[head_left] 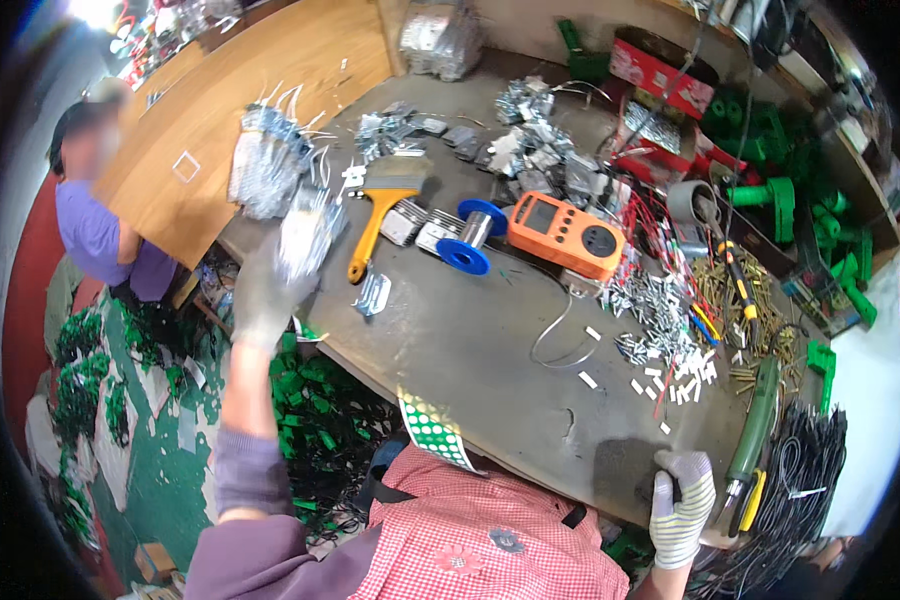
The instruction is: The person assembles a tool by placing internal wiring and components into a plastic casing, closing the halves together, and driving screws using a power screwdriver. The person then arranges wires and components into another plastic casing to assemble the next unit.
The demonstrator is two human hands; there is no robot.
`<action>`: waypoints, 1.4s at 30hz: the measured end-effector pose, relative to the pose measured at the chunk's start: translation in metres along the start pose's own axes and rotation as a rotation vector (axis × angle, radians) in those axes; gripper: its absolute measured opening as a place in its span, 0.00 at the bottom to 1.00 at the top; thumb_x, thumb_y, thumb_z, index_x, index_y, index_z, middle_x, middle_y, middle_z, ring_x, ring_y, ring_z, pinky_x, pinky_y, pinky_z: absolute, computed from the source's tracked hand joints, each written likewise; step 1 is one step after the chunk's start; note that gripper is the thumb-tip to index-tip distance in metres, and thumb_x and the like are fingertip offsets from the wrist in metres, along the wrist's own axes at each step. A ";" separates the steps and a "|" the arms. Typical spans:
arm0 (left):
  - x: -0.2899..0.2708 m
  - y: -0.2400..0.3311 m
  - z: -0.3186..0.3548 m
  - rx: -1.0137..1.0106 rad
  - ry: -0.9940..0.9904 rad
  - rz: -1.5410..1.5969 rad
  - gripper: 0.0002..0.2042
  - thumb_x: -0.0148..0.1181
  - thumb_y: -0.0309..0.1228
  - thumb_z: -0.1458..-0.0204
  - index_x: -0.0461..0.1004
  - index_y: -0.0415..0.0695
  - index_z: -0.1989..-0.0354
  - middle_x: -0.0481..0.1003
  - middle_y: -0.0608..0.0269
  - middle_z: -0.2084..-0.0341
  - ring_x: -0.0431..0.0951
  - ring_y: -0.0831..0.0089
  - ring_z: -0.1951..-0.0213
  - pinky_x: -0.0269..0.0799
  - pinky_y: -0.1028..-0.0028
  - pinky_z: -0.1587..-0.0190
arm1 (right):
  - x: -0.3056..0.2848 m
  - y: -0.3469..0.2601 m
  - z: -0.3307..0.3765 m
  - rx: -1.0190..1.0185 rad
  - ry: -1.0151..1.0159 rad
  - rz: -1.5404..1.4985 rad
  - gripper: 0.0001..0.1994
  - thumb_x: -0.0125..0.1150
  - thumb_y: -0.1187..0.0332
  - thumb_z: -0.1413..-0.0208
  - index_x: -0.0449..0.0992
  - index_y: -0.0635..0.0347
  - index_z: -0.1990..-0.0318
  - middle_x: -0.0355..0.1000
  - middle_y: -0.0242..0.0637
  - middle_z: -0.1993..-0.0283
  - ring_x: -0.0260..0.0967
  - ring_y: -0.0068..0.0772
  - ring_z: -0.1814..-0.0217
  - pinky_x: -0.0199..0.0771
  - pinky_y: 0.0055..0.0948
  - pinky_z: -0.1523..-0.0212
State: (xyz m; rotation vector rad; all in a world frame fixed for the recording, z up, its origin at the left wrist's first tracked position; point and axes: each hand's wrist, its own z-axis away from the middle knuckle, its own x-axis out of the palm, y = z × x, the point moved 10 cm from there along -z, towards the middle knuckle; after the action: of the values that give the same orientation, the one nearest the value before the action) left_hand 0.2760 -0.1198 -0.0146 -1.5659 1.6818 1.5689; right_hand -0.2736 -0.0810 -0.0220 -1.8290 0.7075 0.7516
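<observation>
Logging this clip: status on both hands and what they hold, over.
Left hand raised, shut on bundle of small metal parts. Right hand resting at edge of workbench, empty. Paintbrush and blue spool beside the bundle.

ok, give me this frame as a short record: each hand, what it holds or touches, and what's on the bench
left hand: gloved left hand, raised at the bench's left edge, gripping a bundle of small silvery parts
right hand: gloved right hand, resting on the near edge of the workbench; whether it holds anything cannot be told
near right hand: green-handled tool
mid bench: orange meter, blue wire spool, yellow-handled brush
right of meter: pile of small metal sleeves
other person: seated at left, purple top
</observation>
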 end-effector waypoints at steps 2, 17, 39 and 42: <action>-0.003 0.004 0.023 0.037 -0.029 0.051 0.33 0.71 0.27 0.58 0.69 0.39 0.40 0.78 0.43 0.50 0.79 0.49 0.50 0.73 0.62 0.47 | 0.000 -0.003 -0.001 -0.086 0.037 0.068 0.12 0.59 0.78 0.49 0.77 0.62 0.57 0.71 0.46 0.59 0.69 0.49 0.57 0.70 0.41 0.52; 0.024 0.154 0.039 0.336 -0.150 0.177 0.26 0.67 0.33 0.57 0.72 0.34 0.48 0.73 0.43 0.54 0.74 0.45 0.51 0.68 0.56 0.45 | -0.008 0.001 0.010 -0.044 -0.035 0.250 0.31 0.70 0.53 0.54 0.73 0.63 0.44 0.73 0.47 0.48 0.67 0.54 0.47 0.68 0.47 0.45; 0.125 0.344 0.178 0.978 -0.500 0.179 0.08 0.61 0.33 0.53 0.79 0.52 0.64 0.74 0.67 0.74 0.75 0.63 0.62 0.64 0.57 0.51 | 0.018 0.042 0.035 0.441 0.039 -0.721 0.42 0.78 0.71 0.61 0.65 0.63 0.34 0.74 0.44 0.46 0.72 0.34 0.45 0.76 0.32 0.46; 0.127 0.334 0.170 0.863 -0.557 0.434 0.08 0.62 0.34 0.53 0.79 0.49 0.64 0.75 0.64 0.70 0.75 0.59 0.61 0.63 0.56 0.52 | 0.035 0.020 0.024 0.369 0.038 -1.211 0.46 0.78 0.69 0.58 0.59 0.62 0.30 0.72 0.45 0.43 0.71 0.39 0.41 0.74 0.35 0.40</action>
State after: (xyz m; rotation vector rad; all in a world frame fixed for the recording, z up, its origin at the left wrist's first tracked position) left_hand -0.1197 -0.1091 -0.0198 -0.3202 2.0004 1.0282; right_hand -0.2709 -0.0699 -0.0678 -1.5448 -0.2888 -0.2117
